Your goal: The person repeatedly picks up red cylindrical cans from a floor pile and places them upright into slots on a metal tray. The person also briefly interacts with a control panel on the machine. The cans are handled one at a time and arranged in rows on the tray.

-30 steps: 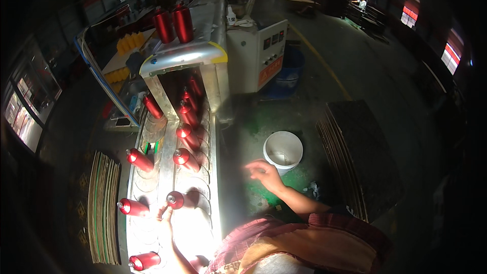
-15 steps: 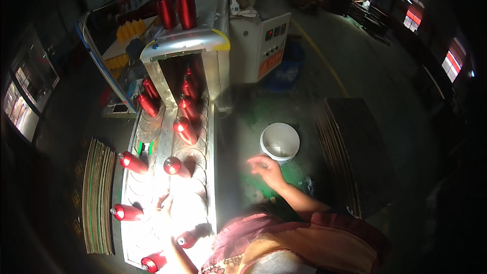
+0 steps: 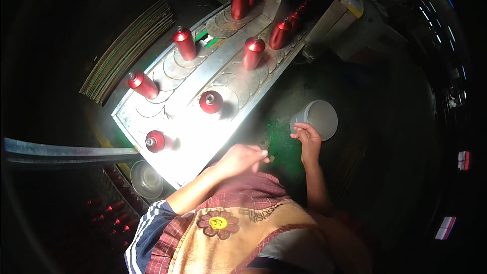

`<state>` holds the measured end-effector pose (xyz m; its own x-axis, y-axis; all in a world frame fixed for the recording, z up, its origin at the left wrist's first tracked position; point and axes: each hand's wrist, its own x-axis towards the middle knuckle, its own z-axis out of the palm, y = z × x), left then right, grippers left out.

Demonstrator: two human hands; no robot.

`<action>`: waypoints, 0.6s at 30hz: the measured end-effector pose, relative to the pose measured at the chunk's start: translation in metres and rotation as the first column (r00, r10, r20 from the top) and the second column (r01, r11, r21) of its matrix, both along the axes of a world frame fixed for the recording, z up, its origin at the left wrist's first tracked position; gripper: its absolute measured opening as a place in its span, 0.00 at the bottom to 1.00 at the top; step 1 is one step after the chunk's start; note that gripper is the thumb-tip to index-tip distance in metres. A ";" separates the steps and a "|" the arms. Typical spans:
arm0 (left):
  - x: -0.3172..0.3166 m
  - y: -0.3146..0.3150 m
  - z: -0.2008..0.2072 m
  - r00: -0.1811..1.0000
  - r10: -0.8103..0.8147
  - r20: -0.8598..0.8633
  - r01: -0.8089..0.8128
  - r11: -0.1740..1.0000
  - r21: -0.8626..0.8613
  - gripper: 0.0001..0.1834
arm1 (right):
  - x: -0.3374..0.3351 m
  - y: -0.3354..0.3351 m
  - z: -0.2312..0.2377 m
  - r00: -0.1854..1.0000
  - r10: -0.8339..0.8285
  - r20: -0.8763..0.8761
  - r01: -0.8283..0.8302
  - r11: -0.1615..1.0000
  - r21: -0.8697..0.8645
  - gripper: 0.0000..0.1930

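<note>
My left hand (image 3: 242, 160) is in front of my apron, just off the conveyor's near edge. Its fingers are curled together, and I cannot make out whether anything small is in them. My right hand (image 3: 308, 136) hangs by the rim of a white bucket (image 3: 329, 120), its fingers loosely bent and apart with nothing visible in them. Red metallic bottles stand on the round plates of the brightly lit conveyor (image 3: 188, 87). Closest to my left hand are one red bottle (image 3: 210, 102) in the near row and another red bottle (image 3: 155, 142) at the conveyor's near end.
A metal tunnel housing (image 3: 332, 18) spans the conveyor's far end, with bottles inside. Stacked flat sheets (image 3: 127, 53) lie beyond its left side. A metal bar (image 3: 71, 152), a clear round container (image 3: 146, 179) and racked red parts (image 3: 114, 218) are at lower left.
My view has swung, so the conveyor now runs diagonally. My left hand has come off the conveyor to my front. The right hand is now closer to the bucket's rim.
</note>
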<state>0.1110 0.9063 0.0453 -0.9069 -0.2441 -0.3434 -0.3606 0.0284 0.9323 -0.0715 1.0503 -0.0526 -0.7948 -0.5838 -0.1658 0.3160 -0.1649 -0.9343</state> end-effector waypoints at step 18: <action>0.457 0.362 -0.047 0.190 0.975 0.115 -0.975 0.201 -0.095 0.22 | 0.338 0.108 0.032 0.392 0.914 -0.108 -0.910 0.402 0.104 0.09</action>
<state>0.5681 1.2680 -0.0013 0.1057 -0.9010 -0.4207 -0.2040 -0.4338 0.8776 0.2662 1.1585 -0.0206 0.1966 -0.9706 -0.1386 0.1446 0.1685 -0.9750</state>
